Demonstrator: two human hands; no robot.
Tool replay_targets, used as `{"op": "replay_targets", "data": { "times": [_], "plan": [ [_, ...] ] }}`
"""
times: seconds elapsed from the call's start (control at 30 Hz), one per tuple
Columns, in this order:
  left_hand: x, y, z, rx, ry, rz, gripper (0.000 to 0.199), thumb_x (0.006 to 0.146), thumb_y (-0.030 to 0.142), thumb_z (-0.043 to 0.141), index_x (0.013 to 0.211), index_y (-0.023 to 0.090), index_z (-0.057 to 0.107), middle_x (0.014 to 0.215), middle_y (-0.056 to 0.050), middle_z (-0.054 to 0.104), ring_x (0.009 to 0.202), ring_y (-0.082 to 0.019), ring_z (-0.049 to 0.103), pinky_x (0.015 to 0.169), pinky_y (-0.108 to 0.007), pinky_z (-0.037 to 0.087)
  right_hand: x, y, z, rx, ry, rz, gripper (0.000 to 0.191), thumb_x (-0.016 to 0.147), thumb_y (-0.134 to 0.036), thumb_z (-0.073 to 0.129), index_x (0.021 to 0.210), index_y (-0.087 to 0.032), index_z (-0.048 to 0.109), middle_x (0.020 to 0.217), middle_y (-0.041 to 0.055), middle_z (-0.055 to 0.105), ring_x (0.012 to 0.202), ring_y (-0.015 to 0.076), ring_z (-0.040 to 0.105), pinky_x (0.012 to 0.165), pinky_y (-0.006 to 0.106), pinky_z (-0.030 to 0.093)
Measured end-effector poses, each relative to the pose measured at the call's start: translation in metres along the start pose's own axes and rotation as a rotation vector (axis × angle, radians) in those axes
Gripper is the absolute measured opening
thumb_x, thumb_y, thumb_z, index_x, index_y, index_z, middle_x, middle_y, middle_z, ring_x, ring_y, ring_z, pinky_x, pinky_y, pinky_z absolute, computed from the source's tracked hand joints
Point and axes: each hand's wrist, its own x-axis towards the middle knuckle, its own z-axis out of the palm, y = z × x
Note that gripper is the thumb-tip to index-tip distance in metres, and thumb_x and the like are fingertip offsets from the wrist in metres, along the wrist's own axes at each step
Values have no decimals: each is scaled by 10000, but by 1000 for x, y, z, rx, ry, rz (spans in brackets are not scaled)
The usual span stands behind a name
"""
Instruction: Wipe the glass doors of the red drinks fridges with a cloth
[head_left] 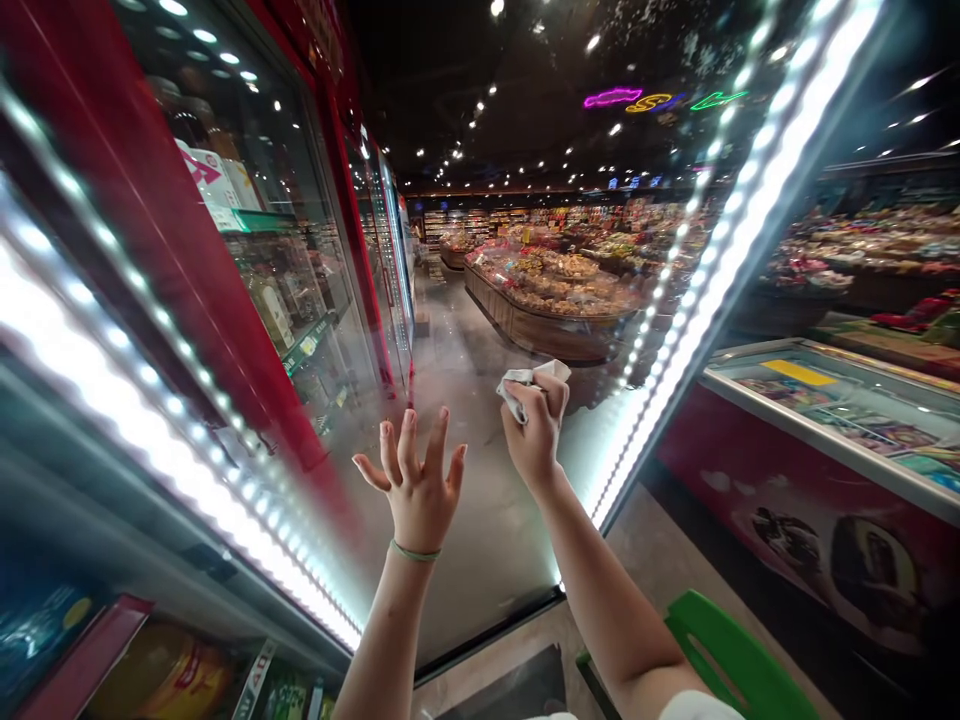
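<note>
In front of me stands a glass door (480,520), fogged over its lower part and edged with bright LED strips. My left hand (417,490) is raised before the pane with its fingers spread; whether the fingertips touch the glass I cannot tell. A crumpled white cloth (531,384) is bunched in my right hand (536,430), up against or very near the pane, beside the right LED strip (675,300). The fingers of that hand are curled round the cloth.
A red-framed display cooler (330,200) with bottles runs along the left. Shelves with packaged goods (172,670) sit low at left. To the right is a chest freezer (825,470); a green plastic chair (735,650) stands close by. Beyond the glass is a round produce-style display (555,300).
</note>
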Motion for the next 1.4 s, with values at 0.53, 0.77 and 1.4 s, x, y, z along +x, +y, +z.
{"op": "replay_targets", "data": {
  "times": [0.53,0.77,1.4],
  "plan": [
    [-1,-4,-8,-23,-40,-82,737,955,432,757,1623,357,457,1714,-166,330,1665,-413,118,1315,-700,-13,8,-11,6,39,81,40,271,938,-102,637,1118,-299,687,1128,67,568,1076,242,568,957,420,500],
    [-2,-11,-10,-100,-71,-145,682,945,459,761,1579,381,524,1691,-137,386,1653,-437,150,1304,-727,-17,-1,-14,7,42,46,14,302,934,-74,629,1130,-299,672,1128,61,556,1059,228,562,925,391,494],
    [3,-32,-28,-30,-63,-66,695,952,421,757,1596,373,501,1668,-140,382,1620,-401,255,1335,-659,3,0,-32,17,23,12,5,289,931,-98,628,1125,-307,673,1126,61,561,1057,233,566,937,407,504]
  ]
}}
